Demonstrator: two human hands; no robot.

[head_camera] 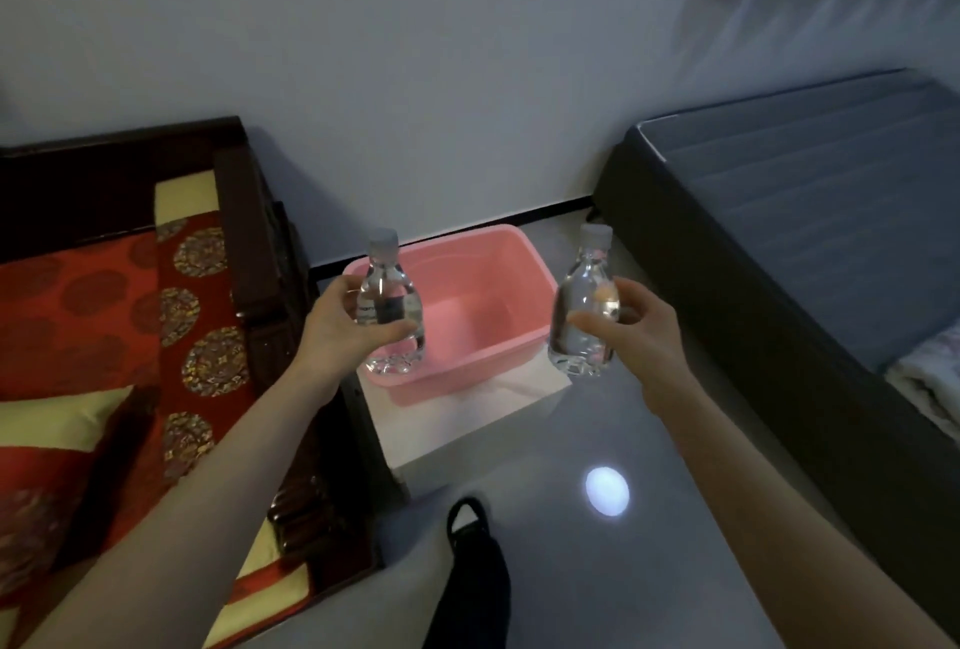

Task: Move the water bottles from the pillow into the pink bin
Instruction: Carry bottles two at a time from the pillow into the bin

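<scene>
The pink bin (511, 259) sits on the floor by the wall, on a white sheet, and looks empty. My left hand (343, 331) grips a clear water bottle (390, 285) upright over the bin's left rim. My right hand (636, 331) holds a second clear water bottle (584, 300) upright just beyond the bin's right rim. Both bottles have pale caps. A red patterned pillow (62, 316) lies on the wooden seat at the left, with no bottle visible on it.
A dark wooden sofa arm (260, 253) runs along the bin's left side. A grey bed (810, 212) stands at the right. My dark shoe (467, 524) is on the glossy floor below the bin. A white wall rises behind.
</scene>
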